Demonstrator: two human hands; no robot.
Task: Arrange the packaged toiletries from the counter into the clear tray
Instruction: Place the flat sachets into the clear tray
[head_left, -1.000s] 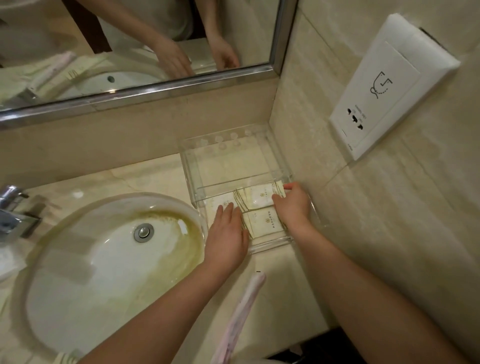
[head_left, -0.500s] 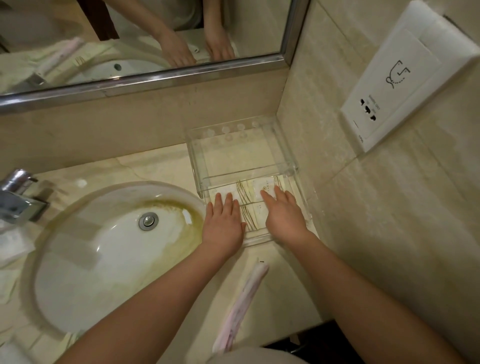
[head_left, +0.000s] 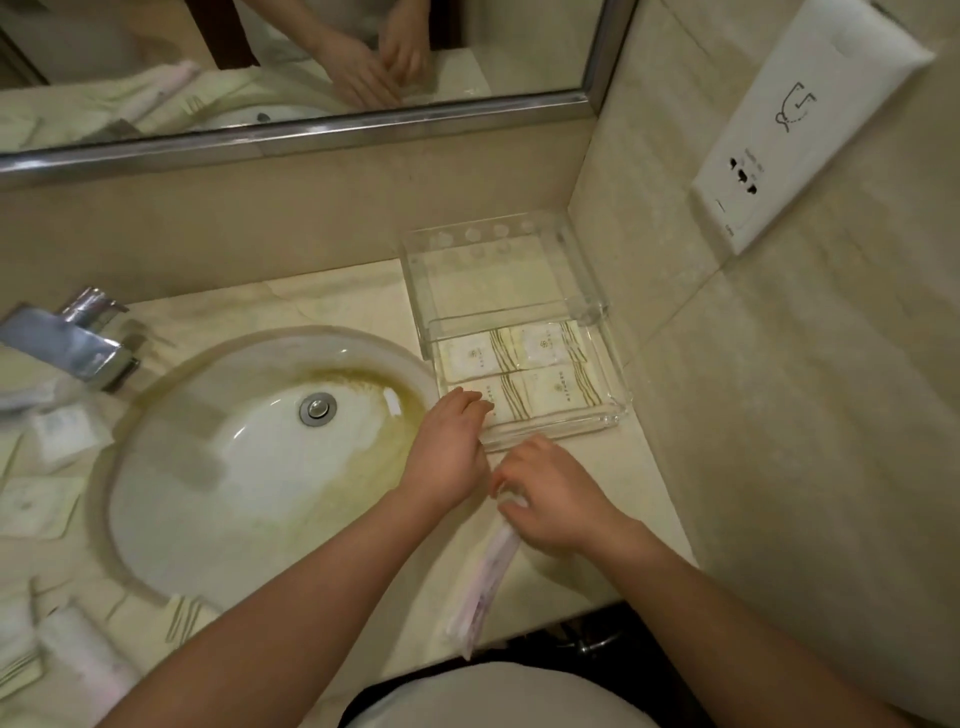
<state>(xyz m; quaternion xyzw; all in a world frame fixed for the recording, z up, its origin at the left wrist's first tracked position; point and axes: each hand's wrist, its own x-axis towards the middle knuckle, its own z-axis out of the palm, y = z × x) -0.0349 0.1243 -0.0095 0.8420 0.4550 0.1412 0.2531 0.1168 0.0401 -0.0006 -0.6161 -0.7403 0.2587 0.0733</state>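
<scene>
A clear acrylic tray (head_left: 602, 421) stands in the counter's back right corner. Its front section holds several cream toiletry packets (head_left: 553, 387) with gold lines, laid flat side by side. Its raised back section (head_left: 498, 280) holds nothing. My left hand (head_left: 449, 452) rests at the tray's front left corner, fingers curled over the rim and touching a packet. My right hand (head_left: 550, 493) is on the counter just in front of the tray, fingers closed on the top end of a long pink-and-white wrapped packet (head_left: 485, 582) that lies along the counter toward the front edge.
A white oval sink (head_left: 249, 457) fills the middle, with a chrome tap (head_left: 72, 338) at the left. More white and cream packets (head_left: 62, 431) lie on the counter left of the sink and at the front left (head_left: 78, 649). A mirror and a wall socket plate (head_left: 789, 135) are above.
My right hand left the tray, came back to the counter and closed on the long pink packet. My left hand drew back from inside the tray to its front left corner.
</scene>
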